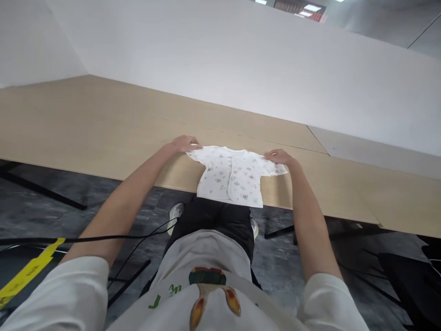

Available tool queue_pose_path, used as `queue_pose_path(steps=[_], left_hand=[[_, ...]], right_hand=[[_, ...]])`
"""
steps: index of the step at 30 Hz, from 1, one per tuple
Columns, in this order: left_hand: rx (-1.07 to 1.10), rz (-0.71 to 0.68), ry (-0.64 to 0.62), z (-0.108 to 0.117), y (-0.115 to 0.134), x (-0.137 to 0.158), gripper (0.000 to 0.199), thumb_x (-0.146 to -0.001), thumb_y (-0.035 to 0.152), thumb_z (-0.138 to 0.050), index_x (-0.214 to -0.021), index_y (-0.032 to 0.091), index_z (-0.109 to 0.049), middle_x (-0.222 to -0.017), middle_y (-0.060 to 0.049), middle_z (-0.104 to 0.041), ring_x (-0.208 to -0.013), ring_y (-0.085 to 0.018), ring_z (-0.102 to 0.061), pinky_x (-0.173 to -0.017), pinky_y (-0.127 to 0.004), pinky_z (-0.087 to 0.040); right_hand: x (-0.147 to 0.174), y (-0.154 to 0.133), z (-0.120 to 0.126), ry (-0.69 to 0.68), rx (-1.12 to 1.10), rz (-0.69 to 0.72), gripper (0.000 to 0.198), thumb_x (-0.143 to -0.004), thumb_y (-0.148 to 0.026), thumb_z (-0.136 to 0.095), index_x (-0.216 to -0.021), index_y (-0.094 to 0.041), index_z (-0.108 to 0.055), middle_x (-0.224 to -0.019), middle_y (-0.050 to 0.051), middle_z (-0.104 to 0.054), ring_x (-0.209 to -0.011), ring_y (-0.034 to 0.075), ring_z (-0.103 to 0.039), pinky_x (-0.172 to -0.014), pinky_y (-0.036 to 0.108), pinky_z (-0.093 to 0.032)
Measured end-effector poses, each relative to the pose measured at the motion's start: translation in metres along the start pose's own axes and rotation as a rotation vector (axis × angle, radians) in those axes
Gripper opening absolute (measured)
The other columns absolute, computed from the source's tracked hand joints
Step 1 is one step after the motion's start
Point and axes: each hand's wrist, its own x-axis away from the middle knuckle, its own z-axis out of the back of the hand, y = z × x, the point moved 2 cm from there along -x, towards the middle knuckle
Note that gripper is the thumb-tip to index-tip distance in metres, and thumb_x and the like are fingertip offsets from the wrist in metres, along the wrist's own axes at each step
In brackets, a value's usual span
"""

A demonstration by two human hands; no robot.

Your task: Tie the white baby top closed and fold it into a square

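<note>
A small white baby shirt [229,177] with a scattered little print lies spread on the light wood table, its neckline away from me and its hem over the front edge. My left hand [187,143] is at the upper edge of the left sleeve, fingers closed on the cloth. On the other side, my right hand [278,156] has its fingers bent onto the right sleeve near the shoulder, gripping the fabric. The front overlap of the shirt runs down its middle. The undersides of both hands are hidden.
The table [103,124] runs left and right under a white partition [241,59]. A black cable [113,237] with a yellow tag [31,273] crosses at lower left. A black chair [406,280] stands at lower right. A grey panel [386,154] lies along the back right.
</note>
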Motion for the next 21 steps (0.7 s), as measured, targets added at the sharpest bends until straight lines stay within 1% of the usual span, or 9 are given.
queue_pose_path(steps=[1,3,5,7,11,14,16,18,21], left_hand=[[0.039,-0.027,-0.012,0.005,-0.014,0.004,0.054,-0.070,0.066,-0.057,-0.099,0.023,-0.071,-0.097,-0.008,-0.071,-0.088,-0.026,-0.064,-0.074,-0.028,-0.047],[0.088,-0.053,-0.053,0.014,-0.037,0.009,0.053,-0.063,0.065,-0.063,-0.092,0.022,-0.073,-0.092,-0.007,-0.072,-0.083,-0.024,-0.064,-0.070,-0.027,-0.046],[0.108,-0.040,-0.072,0.021,-0.051,0.010,0.049,-0.061,0.063,-0.064,-0.085,0.021,-0.073,-0.084,-0.006,-0.072,-0.079,-0.023,-0.063,-0.067,-0.027,-0.045],[0.106,0.001,-0.037,0.023,-0.055,0.007,0.048,-0.065,0.061,-0.063,-0.085,0.019,-0.072,-0.083,-0.005,-0.071,-0.079,-0.023,-0.061,-0.068,-0.027,-0.044],[0.021,0.096,0.137,0.020,-0.045,-0.002,0.045,-0.078,0.054,-0.061,-0.097,0.014,-0.068,-0.095,-0.007,-0.067,-0.089,-0.021,-0.055,-0.082,-0.029,-0.042],[-0.097,0.066,0.244,0.014,-0.022,-0.006,0.037,-0.083,0.041,-0.061,-0.106,0.012,-0.065,-0.107,-0.010,-0.062,-0.101,-0.023,-0.049,-0.095,-0.036,-0.036],[-0.129,-0.003,0.282,0.007,0.004,-0.011,0.034,-0.084,0.032,-0.061,-0.112,0.013,-0.063,-0.117,-0.011,-0.057,-0.110,-0.025,-0.045,-0.101,-0.039,-0.031],[-0.105,-0.076,0.289,-0.005,0.038,-0.018,0.029,-0.085,0.026,-0.057,-0.111,0.015,-0.065,-0.119,-0.011,-0.056,-0.113,-0.024,-0.045,-0.103,-0.036,-0.029],[-0.059,-0.162,0.248,-0.034,0.096,-0.030,0.022,-0.087,0.025,-0.051,-0.094,0.017,-0.070,-0.103,-0.008,-0.064,-0.100,-0.021,-0.052,-0.093,-0.031,-0.036]], right_hand=[[0.003,0.009,0.006,-0.055,-0.029,0.010,0.034,-0.061,-0.035,-0.080,-0.088,-0.015,-0.071,-0.089,0.011,-0.071,-0.078,0.021,-0.065,-0.070,0.030,-0.050],[0.008,0.023,0.017,-0.135,-0.028,0.023,0.035,-0.059,-0.022,-0.080,-0.092,-0.015,-0.072,-0.091,0.010,-0.072,-0.080,0.021,-0.066,-0.072,0.029,-0.050],[0.011,0.031,0.025,-0.131,0.069,0.014,0.032,-0.061,-0.014,-0.076,-0.093,-0.014,-0.072,-0.091,0.010,-0.072,-0.081,0.021,-0.066,-0.073,0.028,-0.049],[0.011,0.031,0.027,-0.030,0.230,-0.014,0.028,-0.065,-0.011,-0.072,-0.094,-0.012,-0.072,-0.093,0.011,-0.071,-0.084,0.022,-0.065,-0.075,0.029,-0.048],[0.007,0.018,0.021,0.212,0.505,-0.127,0.027,-0.077,-0.005,-0.059,-0.100,-0.010,-0.071,-0.104,0.018,-0.067,-0.100,0.027,-0.061,-0.087,0.037,-0.041],[0.004,-0.002,0.006,0.315,0.577,-0.150,0.036,-0.079,0.002,-0.051,-0.110,-0.006,-0.067,-0.118,0.025,-0.059,-0.115,0.031,-0.050,-0.094,0.044,-0.034],[-0.001,-0.022,-0.011,0.327,0.566,-0.092,0.038,-0.082,0.000,-0.049,-0.116,-0.007,-0.063,-0.123,0.024,-0.056,-0.117,0.029,-0.048,-0.094,0.042,-0.033],[-0.008,-0.046,-0.036,0.305,0.524,0.010,0.032,-0.087,-0.007,-0.047,-0.114,-0.011,-0.064,-0.118,0.018,-0.060,-0.110,0.025,-0.052,-0.091,0.036,-0.036],[-0.021,-0.078,-0.078,0.240,0.374,0.141,0.025,-0.088,-0.014,-0.047,-0.099,-0.015,-0.070,-0.103,0.012,-0.067,-0.094,0.020,-0.058,-0.083,0.029,-0.040]])
